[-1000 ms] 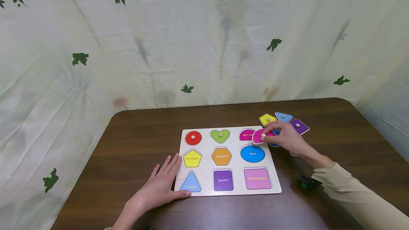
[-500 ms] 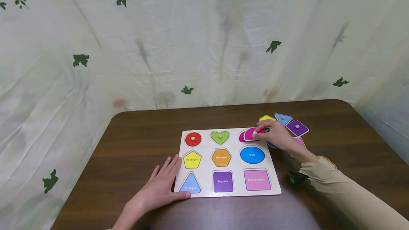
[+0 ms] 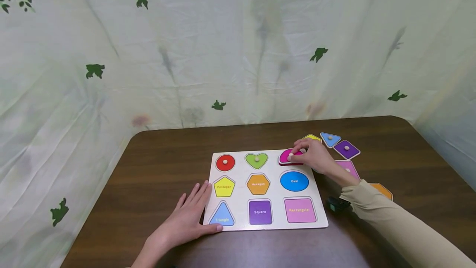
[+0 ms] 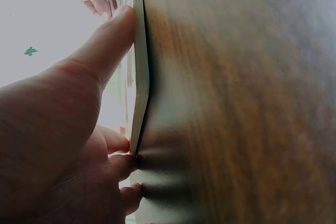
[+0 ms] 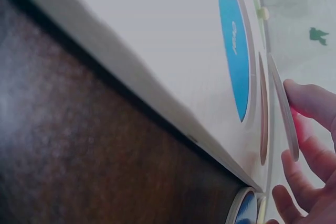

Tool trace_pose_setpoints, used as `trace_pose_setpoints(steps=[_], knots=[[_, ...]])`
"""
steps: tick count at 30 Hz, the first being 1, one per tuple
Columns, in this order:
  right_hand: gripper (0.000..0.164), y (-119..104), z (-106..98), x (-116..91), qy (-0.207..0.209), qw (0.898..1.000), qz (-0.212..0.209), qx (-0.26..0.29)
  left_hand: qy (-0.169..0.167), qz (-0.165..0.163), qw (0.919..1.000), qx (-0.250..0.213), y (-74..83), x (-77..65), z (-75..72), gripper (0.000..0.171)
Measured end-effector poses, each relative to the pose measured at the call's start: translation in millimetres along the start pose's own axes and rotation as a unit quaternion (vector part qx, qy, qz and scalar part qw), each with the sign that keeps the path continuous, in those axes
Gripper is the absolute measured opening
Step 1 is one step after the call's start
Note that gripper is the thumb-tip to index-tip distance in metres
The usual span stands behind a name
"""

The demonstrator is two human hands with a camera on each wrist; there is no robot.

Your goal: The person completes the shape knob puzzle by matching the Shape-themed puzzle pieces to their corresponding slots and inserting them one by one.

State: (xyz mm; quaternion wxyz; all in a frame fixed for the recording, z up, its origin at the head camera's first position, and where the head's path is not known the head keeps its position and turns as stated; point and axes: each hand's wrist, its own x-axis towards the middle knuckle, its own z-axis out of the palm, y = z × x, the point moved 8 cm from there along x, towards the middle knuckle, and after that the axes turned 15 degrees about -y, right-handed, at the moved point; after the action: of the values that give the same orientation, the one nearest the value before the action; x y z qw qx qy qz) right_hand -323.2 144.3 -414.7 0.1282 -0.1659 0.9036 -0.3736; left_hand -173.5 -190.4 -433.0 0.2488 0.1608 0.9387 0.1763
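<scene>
A white shape-puzzle board (image 3: 240, 212) lies on the table. My right hand (image 3: 315, 157) pinches the pale knob of a magenta half-round puzzle piece (image 3: 285, 157) over the board's far right recess. In the right wrist view the piece (image 5: 284, 109) is tilted, one edge raised above the board beyond the blue oval recess (image 5: 233, 45). My left hand (image 3: 186, 217) rests with straight fingers along the board's left edge. Its thumb (image 4: 113, 35) lies on the near edge of the board. A red circle (image 3: 225, 162) and a green heart (image 3: 256, 160), both knobbed, sit in the far row.
Loose knobbed pieces lie right of the board: a yellow pentagon (image 3: 313, 137), a blue triangle (image 3: 329, 139), a purple square (image 3: 346, 150), a pink rectangle (image 3: 346, 166) and an orange piece (image 3: 383, 190) partly behind the sleeve. A blue piece (image 5: 245, 208) shows beside the board's corner.
My right hand has carried the magenta half-round piece leftward, from overlapping the board's far right corner to over its recess. My left hand has stayed at the board's edge.
</scene>
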Motion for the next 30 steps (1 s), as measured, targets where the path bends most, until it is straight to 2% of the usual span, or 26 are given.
trace_pose_setpoints(steps=[9, 18, 30], knots=[[0.021, 2.2, 2.3, 4.8, -0.001, 1.000, 0.003, 0.003, 0.001, 0.009, 0.9999, -0.004, 2.6, -1.2, -1.3, 0.112], [0.017, 2.2, 3.6, 6.0, -0.012, 1.000, -0.001, 0.000, -0.003, -0.005, 1.0000, -0.002, 0.2, 0.1, -0.7, 0.113], [0.014, 0.9, 4.5, 5.3, -0.011, 1.000, -0.008, -0.021, -0.003, -0.006, 1.0000, -0.002, -0.6, 1.0, 0.0, 0.113]])
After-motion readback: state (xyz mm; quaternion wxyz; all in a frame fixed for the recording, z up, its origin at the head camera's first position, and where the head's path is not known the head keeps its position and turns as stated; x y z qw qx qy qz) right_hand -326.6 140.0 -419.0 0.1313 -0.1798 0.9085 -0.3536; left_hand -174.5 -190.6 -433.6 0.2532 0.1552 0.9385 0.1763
